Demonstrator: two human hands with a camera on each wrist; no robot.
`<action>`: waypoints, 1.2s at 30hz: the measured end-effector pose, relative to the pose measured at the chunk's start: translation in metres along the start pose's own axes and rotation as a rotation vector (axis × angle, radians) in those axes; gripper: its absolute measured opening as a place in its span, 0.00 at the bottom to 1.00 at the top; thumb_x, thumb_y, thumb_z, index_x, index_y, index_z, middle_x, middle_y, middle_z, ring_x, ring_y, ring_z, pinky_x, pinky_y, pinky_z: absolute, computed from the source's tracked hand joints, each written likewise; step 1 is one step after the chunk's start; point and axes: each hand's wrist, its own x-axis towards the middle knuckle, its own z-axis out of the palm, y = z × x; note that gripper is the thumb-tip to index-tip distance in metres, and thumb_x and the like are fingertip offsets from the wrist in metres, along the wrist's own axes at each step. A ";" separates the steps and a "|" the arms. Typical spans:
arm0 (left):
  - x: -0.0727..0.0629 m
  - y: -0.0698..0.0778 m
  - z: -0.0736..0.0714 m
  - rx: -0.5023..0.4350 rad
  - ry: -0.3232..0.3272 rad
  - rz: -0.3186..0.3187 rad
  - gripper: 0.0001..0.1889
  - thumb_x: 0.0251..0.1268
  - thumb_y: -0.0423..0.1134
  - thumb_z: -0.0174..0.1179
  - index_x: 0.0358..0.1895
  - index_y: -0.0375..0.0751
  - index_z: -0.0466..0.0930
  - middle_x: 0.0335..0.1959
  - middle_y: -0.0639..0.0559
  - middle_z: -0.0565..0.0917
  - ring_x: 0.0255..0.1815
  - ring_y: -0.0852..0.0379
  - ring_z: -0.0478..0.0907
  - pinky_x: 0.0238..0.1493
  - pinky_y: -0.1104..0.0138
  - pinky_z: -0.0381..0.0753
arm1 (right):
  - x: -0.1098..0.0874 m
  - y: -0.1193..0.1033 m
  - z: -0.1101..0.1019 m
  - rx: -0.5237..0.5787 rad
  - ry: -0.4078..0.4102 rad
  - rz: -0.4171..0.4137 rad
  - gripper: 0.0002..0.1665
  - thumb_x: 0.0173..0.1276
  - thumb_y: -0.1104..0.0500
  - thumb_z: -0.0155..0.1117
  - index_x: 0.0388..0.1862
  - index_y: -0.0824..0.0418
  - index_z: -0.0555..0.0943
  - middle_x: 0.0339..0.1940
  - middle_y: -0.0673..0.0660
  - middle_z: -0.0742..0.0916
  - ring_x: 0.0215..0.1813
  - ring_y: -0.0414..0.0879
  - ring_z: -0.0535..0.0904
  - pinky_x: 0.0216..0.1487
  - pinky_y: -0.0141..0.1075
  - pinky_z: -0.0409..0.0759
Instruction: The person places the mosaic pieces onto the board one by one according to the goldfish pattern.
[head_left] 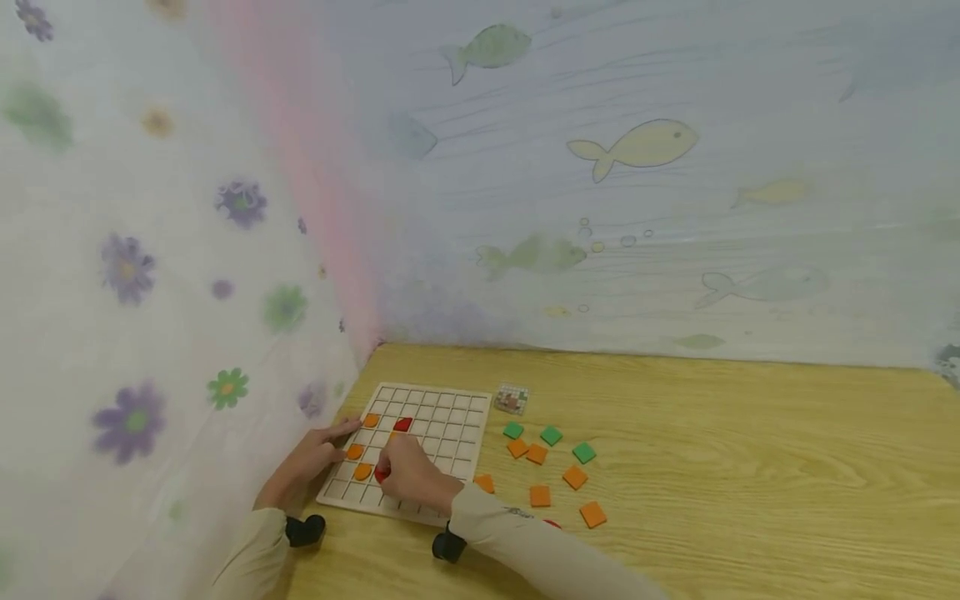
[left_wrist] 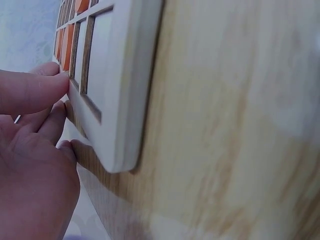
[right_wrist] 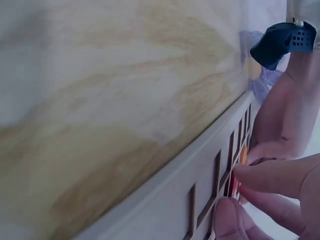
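Note:
A white board with a grid of square recesses (head_left: 450,429) lies at the table's left. My right hand (head_left: 415,475) is over its lower middle, pinching a red piece (head_left: 380,476) between thumb and finger, low at a recess. Part of that red piece (right_wrist: 233,184) shows between the fingertips in the right wrist view. My left hand (head_left: 311,457) rests at the board's left edge, fingers extended and touching the rim, beside orange pieces (head_left: 355,452) set in the grid. Another red piece (head_left: 403,424) sits higher up, with a sliver of orange (head_left: 393,435) behind the right hand.
Right of the board lie several loose orange squares (head_left: 575,477) and green squares (head_left: 551,436). A small patterned card (head_left: 512,399) lies by the board's upper right corner. Red (head_left: 552,524) peeks out past the right sleeve. A flowered wall covering (head_left: 180,333) closes in on the left.

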 end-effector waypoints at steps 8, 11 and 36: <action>-0.001 -0.003 0.003 -0.024 -0.009 -0.011 0.33 0.54 0.24 0.50 0.69 0.36 0.64 0.73 0.39 0.55 0.74 0.38 0.42 0.69 0.45 0.45 | -0.018 0.014 -0.029 0.000 -0.072 -0.138 0.12 0.50 0.70 0.62 0.33 0.63 0.87 0.33 0.51 0.85 0.35 0.37 0.73 0.35 0.24 0.70; -0.001 -0.002 0.002 -0.041 -0.016 -0.026 0.33 0.55 0.24 0.50 0.69 0.37 0.63 0.74 0.36 0.51 0.74 0.38 0.40 0.69 0.45 0.45 | -0.026 0.016 -0.043 0.009 -0.113 -0.137 0.10 0.53 0.68 0.63 0.35 0.62 0.86 0.36 0.52 0.84 0.37 0.38 0.75 0.37 0.25 0.72; -0.003 0.000 0.000 -0.036 -0.039 0.017 0.35 0.53 0.22 0.48 0.70 0.36 0.62 0.73 0.37 0.52 0.74 0.37 0.41 0.68 0.45 0.46 | -0.099 0.064 -0.119 0.008 -0.186 -0.149 0.07 0.63 0.65 0.62 0.39 0.63 0.84 0.37 0.56 0.81 0.36 0.45 0.76 0.37 0.30 0.75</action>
